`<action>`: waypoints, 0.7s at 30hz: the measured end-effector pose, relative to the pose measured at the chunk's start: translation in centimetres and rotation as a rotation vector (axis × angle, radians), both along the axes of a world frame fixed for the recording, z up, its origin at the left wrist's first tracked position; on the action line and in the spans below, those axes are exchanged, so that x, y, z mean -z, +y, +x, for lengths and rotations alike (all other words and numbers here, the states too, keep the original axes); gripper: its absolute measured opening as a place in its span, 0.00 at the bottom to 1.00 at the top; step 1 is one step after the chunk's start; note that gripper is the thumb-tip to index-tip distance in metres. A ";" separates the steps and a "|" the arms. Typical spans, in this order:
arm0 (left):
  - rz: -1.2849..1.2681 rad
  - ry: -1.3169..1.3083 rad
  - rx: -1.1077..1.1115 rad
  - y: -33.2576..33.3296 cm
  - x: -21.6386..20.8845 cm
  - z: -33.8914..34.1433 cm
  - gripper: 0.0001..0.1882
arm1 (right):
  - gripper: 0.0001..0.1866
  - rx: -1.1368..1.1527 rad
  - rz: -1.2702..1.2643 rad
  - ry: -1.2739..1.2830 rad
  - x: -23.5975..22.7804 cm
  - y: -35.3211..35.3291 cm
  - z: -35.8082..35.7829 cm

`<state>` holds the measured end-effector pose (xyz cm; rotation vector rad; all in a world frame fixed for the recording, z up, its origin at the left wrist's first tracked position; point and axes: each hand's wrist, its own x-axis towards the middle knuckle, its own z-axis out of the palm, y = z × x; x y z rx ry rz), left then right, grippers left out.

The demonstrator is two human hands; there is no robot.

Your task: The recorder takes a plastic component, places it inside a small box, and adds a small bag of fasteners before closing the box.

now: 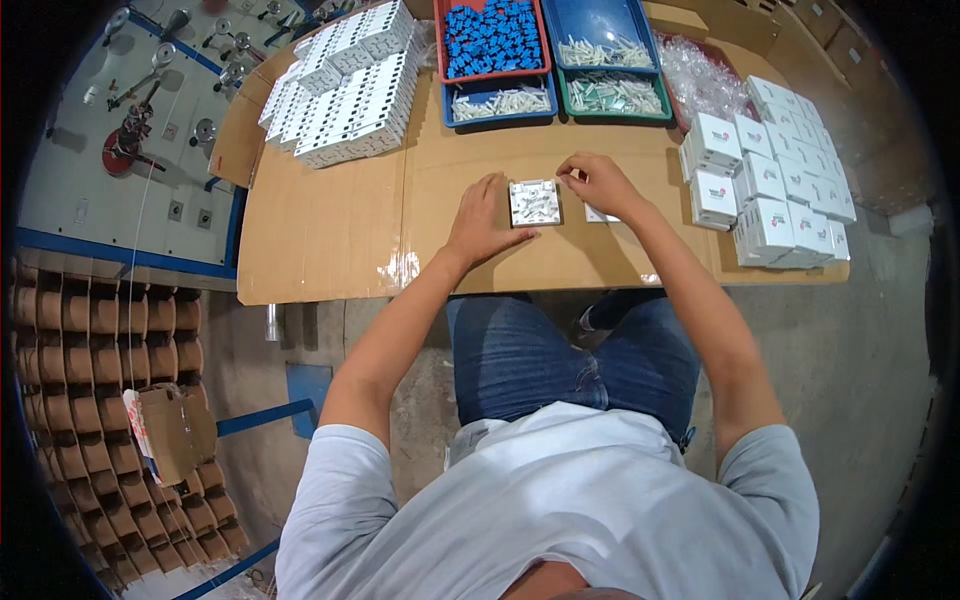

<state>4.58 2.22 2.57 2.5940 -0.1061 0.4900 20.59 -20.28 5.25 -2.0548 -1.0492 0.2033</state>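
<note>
A small white box, its top uncovered, sits on the cardboard tabletop in front of me with pale small parts inside. My left hand rests along its left side, fingers stretched forward and thumb reaching along the near edge. By the box's far right corner, my right hand has its fingertips drawn together in a pinch; anything between them is too small to tell. Beneath the right hand lies a flat white piece, partly covered by the hand and wrist.
Stacked white boxes with dark marks stand far left, and more white boxes at right. A red tray of blue parts, a blue tray and a green tray of pale pieces line the back, near clear plastic bags.
</note>
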 end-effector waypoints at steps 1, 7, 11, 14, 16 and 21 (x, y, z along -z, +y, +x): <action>0.010 0.048 0.023 0.1 0.0 0.2 0.54 | 0.09 -0.005 -0.006 -0.008 0.0 -0.1 0.2; 0.033 0.033 0.007 0.3 0.0 0.7 0.53 | 0.10 0.115 0.059 0.222 -0.3 -0.5 0.4; 0.032 0.053 -0.012 0.2 -0.5 0.7 0.52 | 0.11 0.138 0.016 0.320 -0.8 1.2 2.9; 0.043 0.106 -0.025 0.2 -0.9 0.7 0.53 | 0.12 0.144 -0.021 0.185 -1.7 3.6 6.4; 0.058 0.144 -0.019 0.4 -0.8 0.6 0.52 | 0.13 0.125 0.011 0.070 -2.6 6.1 9.9; 0.057 0.147 -0.033 0.6 -0.7 0.4 0.51 | 0.18 0.127 0.041 -0.191 -6.7 13.5 18.9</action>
